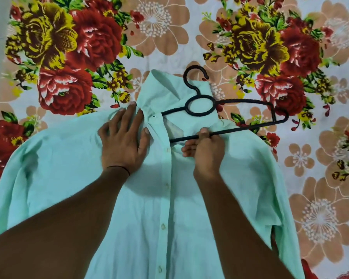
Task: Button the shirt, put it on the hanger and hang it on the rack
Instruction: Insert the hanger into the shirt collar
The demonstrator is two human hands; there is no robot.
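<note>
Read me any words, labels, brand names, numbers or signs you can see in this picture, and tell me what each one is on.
None can be read.
Mint green shirt: a pale patch inside the collar may be a label, but no text is legible on it.
Black hanger, held by the right hand: no visible marking.
Floral bedsheet: flower pattern only, no lettering.
Left hand lies flat on the shirt and may hide part of the fabric.

Even, soft indoor light, faint shadows under both forearms on the pale mint cotton shirt (73, 178), mild wide-angle edge curvature, slight overall softness, no glare
</note>
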